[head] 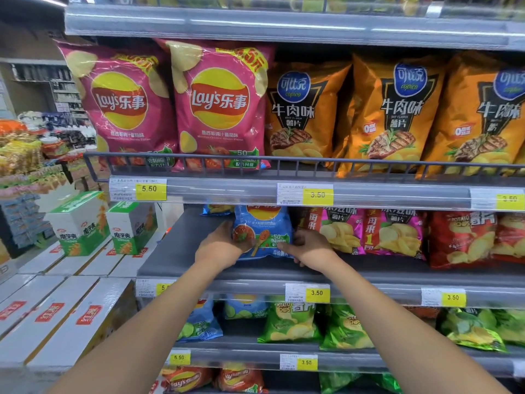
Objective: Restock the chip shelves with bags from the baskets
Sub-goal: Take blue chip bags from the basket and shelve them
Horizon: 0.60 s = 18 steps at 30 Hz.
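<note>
Head view: we note both hands on one blue bag (262, 228), which stands upright near the front of a grey shelf (176, 251). Left hand (224, 247) wraps the bag's left edge, fingers curled round its side. Right hand (309, 247) pinches the lower right corner, thumb on the front (other fingers mostly hidden behind). Pink bags (341, 233) stand just right of it. A second bag (217, 209), also blue, sits further back on the left.

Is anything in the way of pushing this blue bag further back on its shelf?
Nothing visible blocks it. The left hand and right hand hold the blue bag upright on the grey shelf. A second blue bag sits behind and to its left; magenta bags stand close on its right.
</note>
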Available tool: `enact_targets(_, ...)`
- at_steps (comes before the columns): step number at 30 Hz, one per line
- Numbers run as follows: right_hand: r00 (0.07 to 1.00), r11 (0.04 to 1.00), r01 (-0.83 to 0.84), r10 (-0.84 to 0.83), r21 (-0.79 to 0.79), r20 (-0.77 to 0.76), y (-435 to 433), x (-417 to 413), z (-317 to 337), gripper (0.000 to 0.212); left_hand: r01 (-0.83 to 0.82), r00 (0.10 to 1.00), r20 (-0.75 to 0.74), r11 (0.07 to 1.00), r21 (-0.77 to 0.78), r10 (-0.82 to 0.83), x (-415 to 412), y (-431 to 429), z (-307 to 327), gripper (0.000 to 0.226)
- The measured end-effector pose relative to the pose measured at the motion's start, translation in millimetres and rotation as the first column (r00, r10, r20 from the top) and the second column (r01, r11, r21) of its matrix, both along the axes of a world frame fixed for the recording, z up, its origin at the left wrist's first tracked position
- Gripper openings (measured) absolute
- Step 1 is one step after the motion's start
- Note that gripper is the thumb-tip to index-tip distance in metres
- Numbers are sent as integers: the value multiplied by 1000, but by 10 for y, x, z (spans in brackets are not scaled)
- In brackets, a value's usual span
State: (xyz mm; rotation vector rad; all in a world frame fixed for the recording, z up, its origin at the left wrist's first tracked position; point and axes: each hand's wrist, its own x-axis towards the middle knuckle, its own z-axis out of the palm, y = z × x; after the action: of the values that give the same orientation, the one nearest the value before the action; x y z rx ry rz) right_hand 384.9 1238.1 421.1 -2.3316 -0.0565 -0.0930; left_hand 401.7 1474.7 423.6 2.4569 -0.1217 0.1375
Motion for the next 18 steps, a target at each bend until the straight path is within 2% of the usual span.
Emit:
enact_targets(6,996,992,92,-91,92,-10,41,161,-7,43,-33,999,2,999,-8,33,153,-56,-79,63)
enact_targets(11,993,991,114,-115,74,4,55,266,-43,40,-28,999,30,1000,12,28,288,-81,-139,69)
enact_targets(18,992,992,125,-125,11,8,87,218,-13,37,-3,1000,-13,1000,-25,3,160,-66,-35,71)
